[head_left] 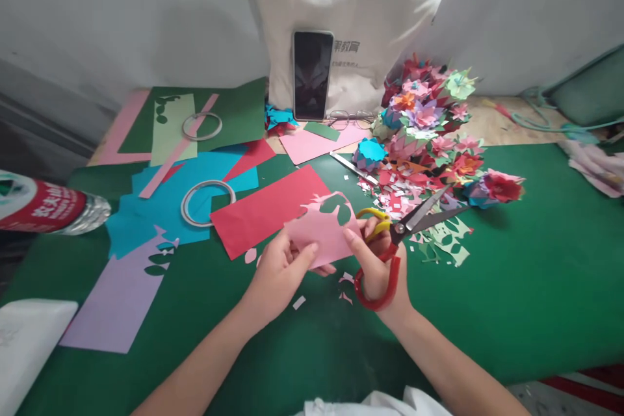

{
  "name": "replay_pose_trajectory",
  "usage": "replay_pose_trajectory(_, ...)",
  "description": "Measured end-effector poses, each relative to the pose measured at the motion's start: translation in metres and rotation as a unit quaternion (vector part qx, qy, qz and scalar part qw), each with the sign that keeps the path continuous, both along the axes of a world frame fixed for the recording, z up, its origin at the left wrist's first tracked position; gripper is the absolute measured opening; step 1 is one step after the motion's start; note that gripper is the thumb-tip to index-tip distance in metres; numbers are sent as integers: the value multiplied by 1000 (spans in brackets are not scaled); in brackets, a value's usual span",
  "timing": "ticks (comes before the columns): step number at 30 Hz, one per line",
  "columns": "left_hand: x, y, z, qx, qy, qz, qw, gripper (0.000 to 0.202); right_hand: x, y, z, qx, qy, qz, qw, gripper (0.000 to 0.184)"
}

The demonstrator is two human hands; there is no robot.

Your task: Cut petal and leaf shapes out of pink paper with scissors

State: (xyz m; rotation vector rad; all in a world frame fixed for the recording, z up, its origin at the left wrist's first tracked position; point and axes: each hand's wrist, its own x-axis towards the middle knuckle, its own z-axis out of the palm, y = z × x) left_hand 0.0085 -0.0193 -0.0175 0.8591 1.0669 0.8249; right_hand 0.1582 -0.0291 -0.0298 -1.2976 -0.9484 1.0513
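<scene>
Pink paper hangs above the worktop, in front of the person, with both hands grasping it. The left hand pinches its left side, thumb on top and fingers beneath, probably to keep the thin sheet flat. The right hand nips the right edge under its thumb while also carrying the scissors, whose red handle loops round it; this seems a way of steadying the paper without putting the tool down. The blades stand apart and point away to the right, off the sheet.

The far edge of the paper is ragged, with curved openings cut through it; the near part is whole. Just beyond lies a red sheet, reaching partly behind the pink one. Past the blades, paper scraps and paper flowers crowd the far right, so the tips have little room that way. Wider green surface stretches right of the right forearm, while a lilac sheet and a bottle narrow the left side.
</scene>
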Motion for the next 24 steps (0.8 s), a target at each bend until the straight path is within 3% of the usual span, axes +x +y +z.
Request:
replay_pose_trajectory(5, -18, 13, 8, -12, 70, -83, 994, 16, 8, 4, 0, -42, -34, 37, 998, 27)
replay_pose_trajectory(11, -18, 12, 4, 15, 21, 49, 998, 19, 2, 1, -3, -32, 28, 53, 998, 29)
replay_pose_trajectory(14, -5, 4, -2, 15, -16, 14, 1000, 19, -3, -3, -5, -17, 46, 37, 998, 30)
replay_pose_trajectory(18, 3, 2, -2, -23, 40, -11, 999, 23, -3, -4, -4, -31, 28, 46, 998, 30)
replay_pose_trajectory(21, -3, 7, 3, -18, 68, 46, 996, 29, 3, -4, -4, -46, -15, 84, 995, 34)
replay_pose_trajectory(24, -11, 9, 12, 11, 60, 104, 993, 34, 11, -6, -2, -57, -57, 167, 983, 41)
